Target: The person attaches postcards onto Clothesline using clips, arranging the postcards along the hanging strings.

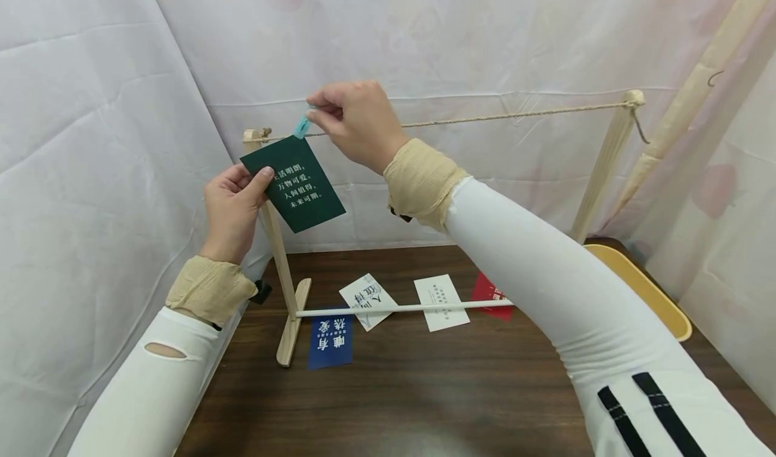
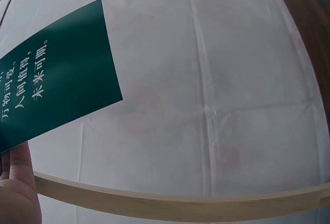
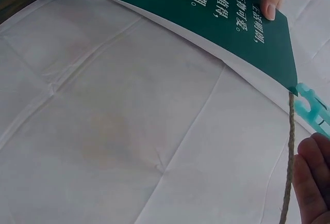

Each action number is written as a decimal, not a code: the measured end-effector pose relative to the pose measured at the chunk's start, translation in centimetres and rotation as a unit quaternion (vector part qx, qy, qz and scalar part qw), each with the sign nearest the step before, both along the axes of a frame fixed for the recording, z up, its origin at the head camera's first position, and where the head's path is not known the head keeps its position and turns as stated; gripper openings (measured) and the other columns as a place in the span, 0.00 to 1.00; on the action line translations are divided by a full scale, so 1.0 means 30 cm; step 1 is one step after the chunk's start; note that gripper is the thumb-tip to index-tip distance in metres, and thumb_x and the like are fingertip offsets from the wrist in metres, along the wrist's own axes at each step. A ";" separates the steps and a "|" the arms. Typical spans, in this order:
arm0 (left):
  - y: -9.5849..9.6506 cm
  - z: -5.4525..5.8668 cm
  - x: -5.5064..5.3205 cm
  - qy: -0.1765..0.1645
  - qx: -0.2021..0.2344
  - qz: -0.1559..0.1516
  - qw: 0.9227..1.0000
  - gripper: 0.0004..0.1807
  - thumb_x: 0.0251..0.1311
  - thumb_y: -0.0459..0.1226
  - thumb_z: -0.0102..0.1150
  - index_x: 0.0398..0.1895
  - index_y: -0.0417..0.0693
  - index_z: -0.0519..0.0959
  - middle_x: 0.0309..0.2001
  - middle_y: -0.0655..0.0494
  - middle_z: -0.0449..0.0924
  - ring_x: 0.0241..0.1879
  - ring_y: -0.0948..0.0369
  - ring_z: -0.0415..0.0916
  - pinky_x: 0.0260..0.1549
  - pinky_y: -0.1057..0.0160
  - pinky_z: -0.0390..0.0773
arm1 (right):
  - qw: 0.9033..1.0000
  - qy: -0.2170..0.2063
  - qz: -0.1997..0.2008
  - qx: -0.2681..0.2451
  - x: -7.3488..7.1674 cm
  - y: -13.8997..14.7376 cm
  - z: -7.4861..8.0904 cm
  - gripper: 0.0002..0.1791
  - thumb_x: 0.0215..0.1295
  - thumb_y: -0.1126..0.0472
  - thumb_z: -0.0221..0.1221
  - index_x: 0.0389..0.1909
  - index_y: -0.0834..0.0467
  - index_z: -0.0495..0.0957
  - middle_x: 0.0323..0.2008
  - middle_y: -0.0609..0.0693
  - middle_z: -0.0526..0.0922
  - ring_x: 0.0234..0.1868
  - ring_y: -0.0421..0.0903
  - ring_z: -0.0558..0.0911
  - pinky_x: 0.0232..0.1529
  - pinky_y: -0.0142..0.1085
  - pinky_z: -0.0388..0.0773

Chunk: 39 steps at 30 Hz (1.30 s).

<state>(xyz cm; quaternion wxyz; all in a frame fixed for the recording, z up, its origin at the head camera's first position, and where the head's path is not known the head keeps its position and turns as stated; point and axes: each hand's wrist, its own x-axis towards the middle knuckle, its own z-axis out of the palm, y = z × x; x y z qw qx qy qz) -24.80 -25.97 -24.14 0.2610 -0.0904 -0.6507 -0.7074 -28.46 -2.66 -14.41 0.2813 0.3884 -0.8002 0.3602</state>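
Observation:
A dark green card (image 1: 306,194) with white printed characters hangs tilted near the left end of the twine (image 1: 473,118). By its left edge, my left hand (image 1: 233,204) pinches the card, thumb on the printed face. My right hand (image 1: 360,120) pinches a teal clothespin (image 1: 302,127) between thumb and fingers, above the card. In the right wrist view, the tip of the clothespin (image 3: 312,110) meets the card's corner right at the twine (image 3: 290,157). Whether it grips both card and twine I cannot tell. The left wrist view shows the lower part of the card (image 2: 67,69).
The twine runs between two wooden posts (image 1: 600,170), joined low down by a white rod (image 1: 412,307). On the brown table (image 1: 424,389) lie a blue card (image 1: 330,339), two white cards (image 1: 441,302) and a red card (image 1: 494,295). A yellow tray (image 1: 642,292) stands at the right.

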 end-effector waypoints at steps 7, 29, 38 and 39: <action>0.000 0.003 -0.001 -0.003 -0.003 0.000 1.000 0.07 0.73 0.32 0.69 0.50 0.39 0.86 0.40 0.58 0.93 0.41 0.65 0.91 0.46 0.70 0.88 | 0.999 -0.014 0.006 0.032 -0.009 -0.014 0.010 0.14 0.80 0.62 0.63 0.58 0.63 0.88 0.49 0.56 0.94 0.46 0.46 0.90 0.52 0.29 0.82; -0.014 0.003 0.004 0.001 -0.004 0.002 1.000 0.04 0.73 0.32 0.68 0.47 0.41 0.86 0.39 0.58 0.93 0.40 0.65 0.90 0.44 0.72 0.88 | 0.996 -0.058 0.037 0.053 -0.039 -0.037 0.010 0.19 0.84 0.62 0.56 0.68 0.66 0.81 0.45 0.58 0.91 0.43 0.45 0.86 0.55 0.30 0.80; -0.008 -0.008 0.004 0.009 0.002 -0.003 1.000 0.04 0.74 0.33 0.68 0.46 0.42 0.85 0.39 0.57 0.93 0.35 0.66 0.87 0.39 0.73 0.87 | 0.997 -0.063 0.018 0.039 -0.013 -0.018 0.013 0.24 0.85 0.60 0.56 0.74 0.66 0.75 0.58 0.57 0.90 0.56 0.47 0.90 0.62 0.31 0.83; -0.007 -0.010 0.004 0.010 0.005 -0.004 1.000 0.04 0.73 0.33 0.68 0.46 0.42 0.85 0.38 0.57 0.93 0.34 0.66 0.85 0.37 0.73 0.86 | 0.998 -0.058 0.018 0.035 -0.008 -0.013 0.012 0.23 0.84 0.60 0.56 0.73 0.66 0.76 0.60 0.57 0.90 0.57 0.48 0.90 0.62 0.31 0.83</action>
